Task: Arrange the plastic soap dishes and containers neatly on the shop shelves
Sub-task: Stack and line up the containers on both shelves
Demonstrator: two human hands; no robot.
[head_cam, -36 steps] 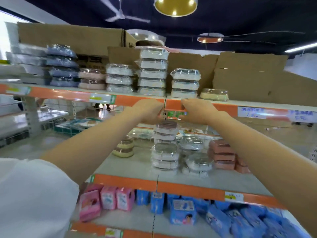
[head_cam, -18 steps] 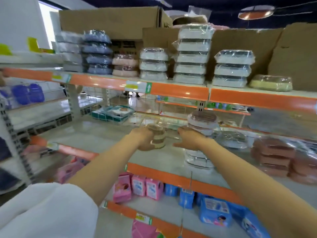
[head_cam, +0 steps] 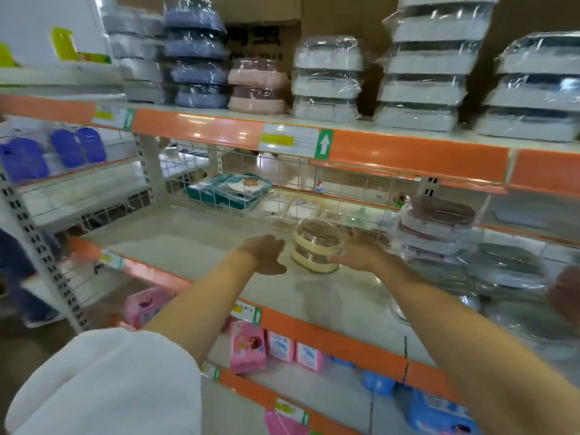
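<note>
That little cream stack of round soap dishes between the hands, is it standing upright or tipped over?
Upright. The cream stack sits flat on the middle shelf, lids facing up, with the right hand touching its side.

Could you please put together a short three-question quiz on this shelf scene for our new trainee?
1. True or false: the cream soap dish stack rests on the middle shelf.
2. Which hand touches that stack? A) left hand B) right hand C) both
3. Fill in: on the top shelf, the pink dishes stand between the blue stack and a ____ stack.

Key
1. True.
2. B; the right hand's fingers are against its side, while the left hand is open, apart from it.
3. White.
</note>
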